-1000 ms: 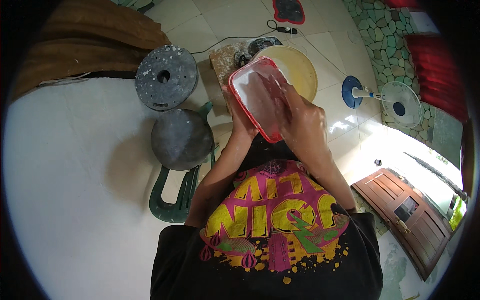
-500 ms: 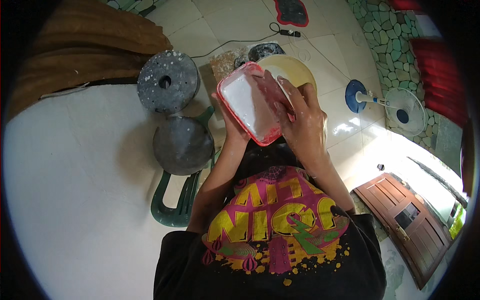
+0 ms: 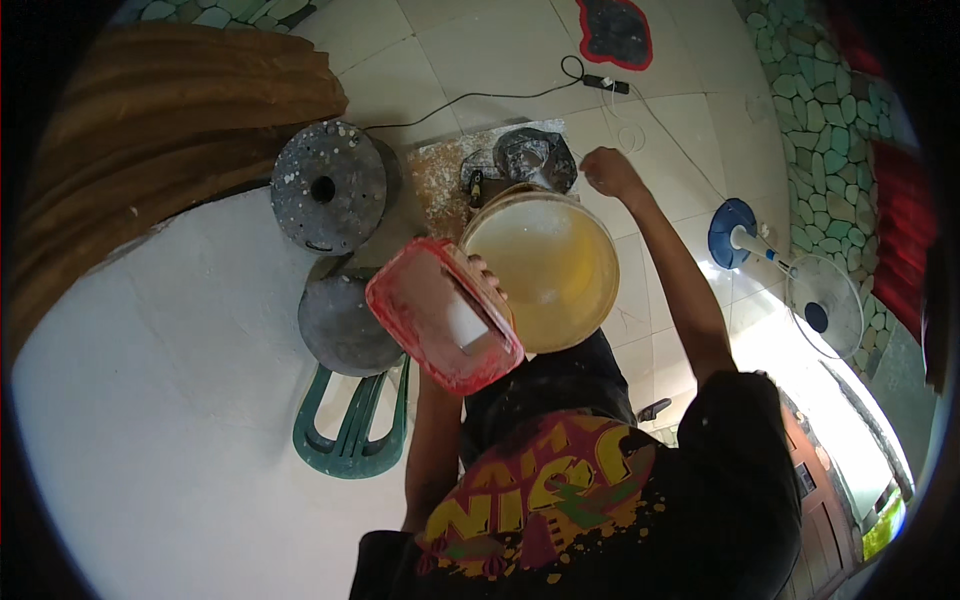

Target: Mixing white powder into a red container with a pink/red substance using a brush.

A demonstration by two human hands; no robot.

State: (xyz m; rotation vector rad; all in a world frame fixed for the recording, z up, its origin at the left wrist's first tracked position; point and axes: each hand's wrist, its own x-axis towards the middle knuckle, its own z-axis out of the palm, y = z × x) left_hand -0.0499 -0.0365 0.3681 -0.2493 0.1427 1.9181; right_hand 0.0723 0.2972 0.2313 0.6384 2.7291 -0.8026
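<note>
Red tub point(image 3: 400, 295), at 8 o'clock of the yellow bucket point(image 3: 590, 272): tilted, its edge gripped by the left hand point(image 3: 485, 277). Its smeared walls and one white patch point(image 3: 465, 323) suggest work with the contents is partway, some being left. The right hand point(image 3: 610, 172), at 1 o'clock, has fingers seemingly curled; whether they pinch anything cannot be told. Tub edge overlaps bucket rim in view, contact uncertain. The gray pot point(image 3: 340, 322) limits room towards 9 o'clock; floor point(image 3: 690, 205) opens towards 2.

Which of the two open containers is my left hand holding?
The red rectangular tub, with your left hand at its side; the other is the round yellowish bucket.
</note>
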